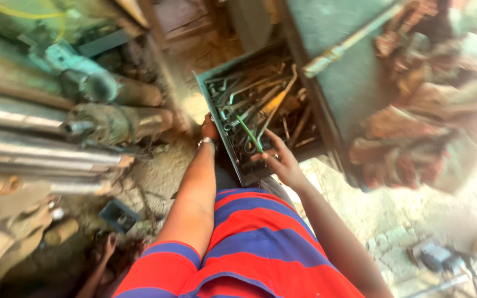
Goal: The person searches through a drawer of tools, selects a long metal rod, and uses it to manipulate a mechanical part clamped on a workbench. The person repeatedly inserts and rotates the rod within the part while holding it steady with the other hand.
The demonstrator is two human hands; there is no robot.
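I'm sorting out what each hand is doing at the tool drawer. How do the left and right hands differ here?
The left hand is at the outer edge of the open drawer, while the right hand is over the tools inside. The left hand is mostly hidden behind the rim; the right hand shows fully, fingers spread, touching a green-handled tool. The left wrist wears a metal bangle; the right wrist is bare. Both arms are bare and reach forward to the same drawer.

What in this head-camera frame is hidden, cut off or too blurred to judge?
- Left hand: fingers hidden behind the tool tray rim.
- Right hand: grip on the green tool unclear, motion blur.
- Rags: blurred.
- Device: cut by the bottom edge.
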